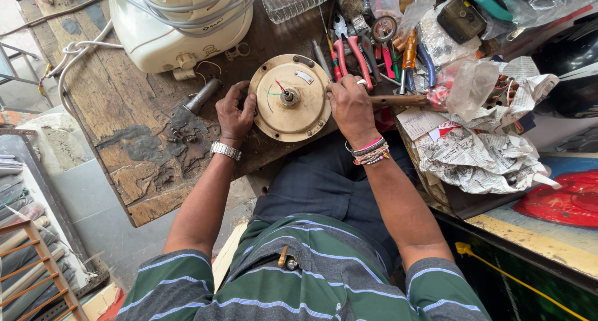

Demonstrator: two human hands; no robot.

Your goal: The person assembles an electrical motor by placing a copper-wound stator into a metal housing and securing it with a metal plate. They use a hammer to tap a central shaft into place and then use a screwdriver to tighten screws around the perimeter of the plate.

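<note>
Cream round motor housing [291, 109] on worn wooden bench [134, 118]: left hand [235, 113] curled gripping its rim, right hand [350, 106] closed around wooden-handled tool [398, 100].

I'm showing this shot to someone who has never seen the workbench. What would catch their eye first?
Probably the round cream-coloured motor housing at the middle of the worn wooden bench, with thin wires at its hub. The left hand grips its rim, while the right hand holds a wooden-handled tool at its opposite edge. Next comes the heap of pliers and screwdrivers just behind it, and crumpled newspaper to the right.
</note>
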